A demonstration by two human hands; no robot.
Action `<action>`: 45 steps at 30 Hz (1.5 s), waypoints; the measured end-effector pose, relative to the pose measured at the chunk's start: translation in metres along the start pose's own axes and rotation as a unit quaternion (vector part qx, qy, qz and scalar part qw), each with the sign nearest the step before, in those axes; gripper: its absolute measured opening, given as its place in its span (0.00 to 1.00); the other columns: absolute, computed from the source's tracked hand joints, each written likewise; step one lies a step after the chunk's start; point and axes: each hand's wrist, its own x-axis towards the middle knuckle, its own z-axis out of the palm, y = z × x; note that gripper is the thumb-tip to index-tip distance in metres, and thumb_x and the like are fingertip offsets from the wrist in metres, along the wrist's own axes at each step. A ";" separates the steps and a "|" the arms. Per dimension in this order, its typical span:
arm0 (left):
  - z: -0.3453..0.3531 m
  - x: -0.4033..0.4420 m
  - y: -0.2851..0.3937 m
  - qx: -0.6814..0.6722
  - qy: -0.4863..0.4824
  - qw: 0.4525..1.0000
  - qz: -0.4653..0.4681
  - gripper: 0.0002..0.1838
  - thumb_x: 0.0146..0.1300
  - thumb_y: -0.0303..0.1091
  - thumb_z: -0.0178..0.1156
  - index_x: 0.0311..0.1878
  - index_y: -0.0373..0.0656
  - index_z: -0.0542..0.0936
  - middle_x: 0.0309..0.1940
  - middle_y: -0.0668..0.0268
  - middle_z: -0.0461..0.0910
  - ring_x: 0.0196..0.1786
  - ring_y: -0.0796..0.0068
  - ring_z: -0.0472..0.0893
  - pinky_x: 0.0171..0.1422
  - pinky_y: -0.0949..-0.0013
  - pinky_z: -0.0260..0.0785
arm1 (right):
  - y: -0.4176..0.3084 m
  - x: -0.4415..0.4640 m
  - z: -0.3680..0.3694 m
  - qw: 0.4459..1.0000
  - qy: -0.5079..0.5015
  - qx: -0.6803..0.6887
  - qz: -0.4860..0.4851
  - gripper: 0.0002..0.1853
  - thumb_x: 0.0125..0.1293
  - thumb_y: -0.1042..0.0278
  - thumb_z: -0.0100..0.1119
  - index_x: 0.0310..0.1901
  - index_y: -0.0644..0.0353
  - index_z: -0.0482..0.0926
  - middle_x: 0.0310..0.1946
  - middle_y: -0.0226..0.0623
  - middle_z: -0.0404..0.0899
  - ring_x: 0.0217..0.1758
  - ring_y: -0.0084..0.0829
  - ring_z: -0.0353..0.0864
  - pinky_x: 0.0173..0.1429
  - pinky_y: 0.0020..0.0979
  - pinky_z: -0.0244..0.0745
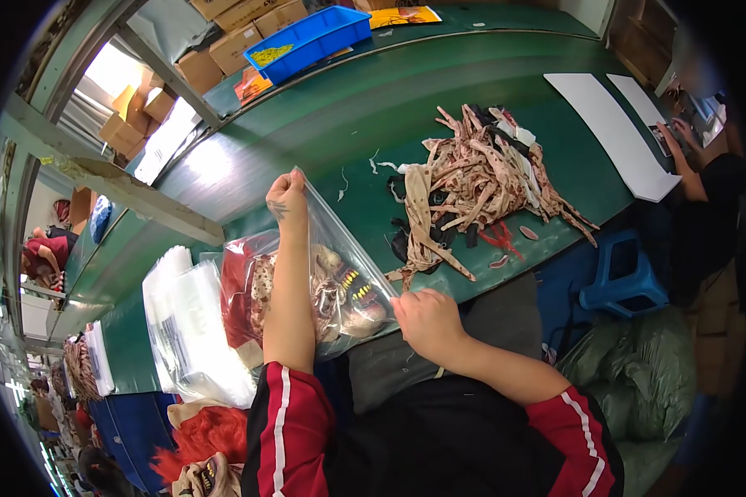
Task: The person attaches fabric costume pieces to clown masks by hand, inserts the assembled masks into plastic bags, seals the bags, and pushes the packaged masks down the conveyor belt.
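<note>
A clear plastic bag point(340, 228) lies on the green table in front of me, its top edge pulled taut between my hands. Inside is a rubber mask point(352, 290) with yellow teeth and red hair point(238, 290). My left hand point(287, 199) pinches the far corner of the bag's edge. Closed on the near corner, by the table's front edge, is my right hand point(428, 325). My left forearm covers part of the bag. Beyond my right hand sits a heap of spotted, skin-coloured strips point(489, 170) mixed with black pieces.
Left of the bag lies a stack of plastic bags point(186, 323). More red-haired masks point(211, 439) hang below the table edge. A blue bin point(307, 45) stands on the far ledge, white boards point(609, 132) lie at right, and a blue stool point(622, 273) stands near another person point(713, 178).
</note>
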 end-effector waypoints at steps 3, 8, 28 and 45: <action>0.001 -0.004 0.008 0.060 0.023 0.995 0.080 0.14 0.67 0.33 0.63 0.25 0.37 0.79 0.19 0.77 0.69 0.24 0.87 0.63 0.29 0.78 0.54 | -0.004 0.000 -0.001 1.000 -0.021 0.016 0.010 0.16 0.67 0.66 0.58 0.22 0.61 0.71 0.17 0.45 0.73 0.24 0.47 0.75 0.32 0.45 0.71; -0.002 0.010 -0.001 0.085 0.006 0.993 0.085 0.15 0.65 0.35 0.64 0.25 0.36 0.79 0.18 0.77 0.69 0.23 0.86 0.63 0.28 0.75 0.54 | -0.007 0.004 -0.004 0.993 0.004 0.120 -0.015 0.17 0.68 0.64 0.59 0.23 0.62 0.71 0.19 0.47 0.74 0.24 0.50 0.74 0.33 0.48 0.69; -0.145 -0.136 0.105 0.568 -0.244 0.785 -0.026 0.50 0.55 0.55 0.69 0.73 0.34 0.59 0.64 0.23 0.59 0.60 0.36 0.76 0.64 0.55 0.70 | 0.019 0.091 -0.019 0.703 -0.252 0.641 0.177 0.12 0.76 0.70 0.44 0.53 0.71 0.70 0.49 0.46 0.77 0.48 0.43 0.86 0.53 0.35 0.84; -0.029 -0.024 0.040 0.375 -0.229 0.864 0.247 0.25 0.59 0.41 0.68 0.55 0.36 0.76 0.73 0.44 0.58 0.68 0.42 0.69 0.69 0.56 0.67 | 0.110 0.213 -0.018 0.986 -0.037 0.154 0.058 0.07 0.57 0.70 0.60 0.37 0.59 0.82 0.32 0.43 0.81 0.36 0.38 0.82 0.42 0.36 0.76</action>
